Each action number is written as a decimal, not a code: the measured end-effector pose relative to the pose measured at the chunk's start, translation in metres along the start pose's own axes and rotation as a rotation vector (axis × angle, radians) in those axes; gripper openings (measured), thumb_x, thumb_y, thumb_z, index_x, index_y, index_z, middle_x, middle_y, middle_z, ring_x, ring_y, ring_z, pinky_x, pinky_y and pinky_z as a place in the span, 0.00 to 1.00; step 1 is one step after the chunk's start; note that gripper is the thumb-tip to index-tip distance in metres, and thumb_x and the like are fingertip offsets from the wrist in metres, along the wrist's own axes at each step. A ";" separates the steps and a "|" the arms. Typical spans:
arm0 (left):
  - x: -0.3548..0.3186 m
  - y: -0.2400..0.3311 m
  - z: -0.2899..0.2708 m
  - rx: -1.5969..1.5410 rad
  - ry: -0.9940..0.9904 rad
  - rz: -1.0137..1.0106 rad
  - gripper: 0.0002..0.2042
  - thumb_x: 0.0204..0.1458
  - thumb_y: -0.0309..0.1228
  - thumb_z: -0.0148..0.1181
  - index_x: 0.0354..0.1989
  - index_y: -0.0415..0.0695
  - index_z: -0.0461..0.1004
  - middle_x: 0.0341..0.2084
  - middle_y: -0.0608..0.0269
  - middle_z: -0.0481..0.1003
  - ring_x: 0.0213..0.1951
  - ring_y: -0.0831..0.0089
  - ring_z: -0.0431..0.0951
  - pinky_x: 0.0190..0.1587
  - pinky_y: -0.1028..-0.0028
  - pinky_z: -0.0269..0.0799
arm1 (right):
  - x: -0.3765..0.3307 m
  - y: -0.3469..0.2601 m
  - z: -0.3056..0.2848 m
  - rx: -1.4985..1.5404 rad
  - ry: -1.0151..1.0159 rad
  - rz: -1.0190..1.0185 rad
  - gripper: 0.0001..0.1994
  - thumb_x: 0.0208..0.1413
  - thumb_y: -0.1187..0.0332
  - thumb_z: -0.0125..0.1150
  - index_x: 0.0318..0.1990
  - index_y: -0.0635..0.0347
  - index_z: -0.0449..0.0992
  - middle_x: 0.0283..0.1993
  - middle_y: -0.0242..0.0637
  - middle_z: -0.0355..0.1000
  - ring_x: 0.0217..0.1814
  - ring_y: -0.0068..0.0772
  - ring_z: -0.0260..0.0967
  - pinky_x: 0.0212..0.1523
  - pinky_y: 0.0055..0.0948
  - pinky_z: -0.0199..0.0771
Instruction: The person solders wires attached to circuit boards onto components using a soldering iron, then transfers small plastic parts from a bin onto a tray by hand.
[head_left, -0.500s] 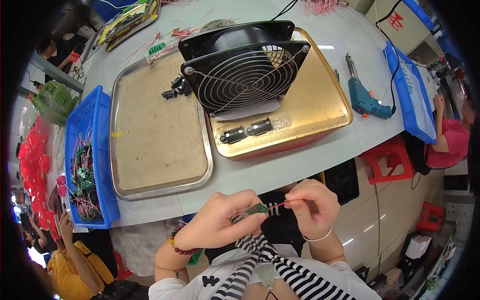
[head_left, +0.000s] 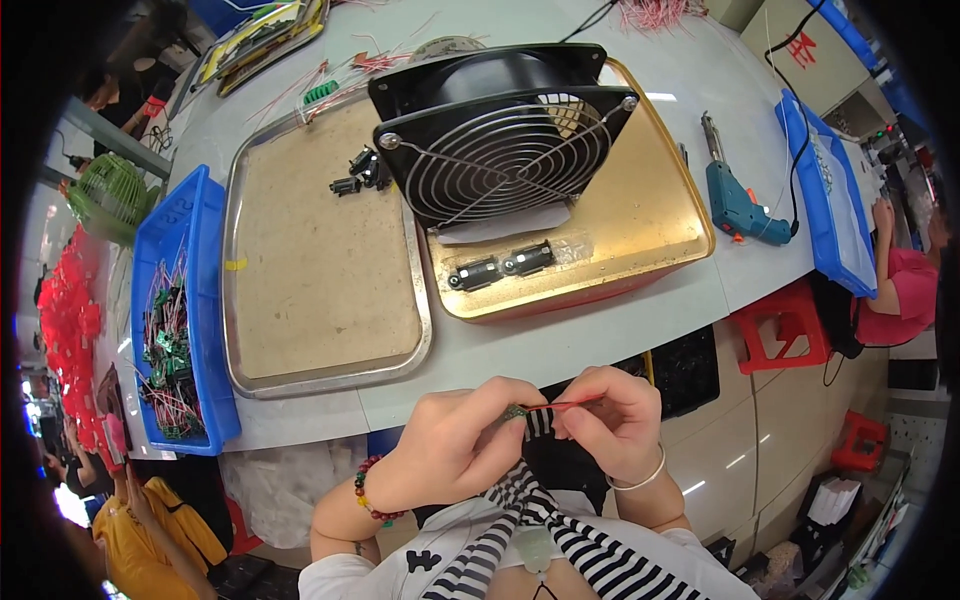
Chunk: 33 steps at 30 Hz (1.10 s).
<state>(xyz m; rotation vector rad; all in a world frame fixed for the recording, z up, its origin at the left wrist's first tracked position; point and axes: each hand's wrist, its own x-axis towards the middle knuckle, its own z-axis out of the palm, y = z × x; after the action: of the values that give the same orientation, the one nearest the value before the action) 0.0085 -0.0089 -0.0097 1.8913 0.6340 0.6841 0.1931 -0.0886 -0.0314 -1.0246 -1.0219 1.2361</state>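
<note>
Over my lap, just in front of the table edge, my left hand [head_left: 452,440] pinches a small green circuit board [head_left: 514,411] between thumb and fingertips. Most of the board is hidden by the fingers. A red wire [head_left: 545,406] runs from it to my right hand [head_left: 618,428], whose thumb and forefinger are closed on the wire, with its loose end sticking out beyond them. Nearest to the hands on the table is a gold metal tin [head_left: 640,235] carrying a black fan [head_left: 510,165] with a wire guard and two small black cylindrical parts [head_left: 502,266].
Left of the tin lies a steel-rimmed tray [head_left: 320,290] with several black parts [head_left: 362,172]. A blue bin [head_left: 215,310] at the left holds wired green boards. To the right are a teal soldering gun [head_left: 742,208], another blue bin [head_left: 855,245] and a red stool [head_left: 780,335]. Other people sit on both sides.
My right hand has come left, closer to my left hand, and grips the red wire nearer the board. The board has turned and shows less of its face.
</note>
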 end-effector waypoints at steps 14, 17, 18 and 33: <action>-0.005 -0.003 0.007 0.096 0.123 0.058 0.06 0.45 0.23 0.61 0.33 0.43 0.76 0.11 0.65 0.67 0.13 0.72 0.68 0.17 0.74 0.63 | -0.001 0.001 0.009 0.041 0.044 -0.018 0.05 0.53 0.81 0.57 0.38 0.71 0.75 0.33 0.38 0.74 0.33 0.22 0.74 0.37 0.20 0.75; -0.004 -0.004 0.008 0.095 0.147 0.065 0.06 0.43 0.23 0.62 0.31 0.43 0.76 0.10 0.66 0.66 0.12 0.73 0.67 0.16 0.74 0.62 | -0.002 0.002 0.008 0.016 0.046 -0.013 0.05 0.53 0.81 0.58 0.38 0.71 0.75 0.34 0.38 0.74 0.34 0.22 0.74 0.37 0.20 0.75; -0.004 -0.003 0.008 0.091 0.156 0.055 0.06 0.43 0.23 0.62 0.31 0.43 0.75 0.10 0.66 0.66 0.12 0.73 0.67 0.16 0.74 0.61 | -0.002 0.002 0.008 0.010 0.048 -0.003 0.05 0.53 0.81 0.58 0.38 0.71 0.75 0.34 0.38 0.74 0.35 0.22 0.74 0.37 0.19 0.75; -0.008 -0.004 0.003 0.030 0.225 0.043 0.05 0.43 0.24 0.62 0.29 0.43 0.75 0.16 0.63 0.73 0.14 0.72 0.72 0.18 0.74 0.65 | 0.003 0.006 0.017 -0.627 0.195 -0.497 0.09 0.41 0.83 0.63 0.32 0.63 0.76 0.31 0.42 0.76 0.32 0.38 0.75 0.34 0.28 0.76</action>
<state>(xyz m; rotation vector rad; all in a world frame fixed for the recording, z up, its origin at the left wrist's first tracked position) 0.0047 -0.0146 -0.0157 1.8755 0.7504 0.9291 0.1751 -0.0848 -0.0329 -1.2297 -1.4399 0.3985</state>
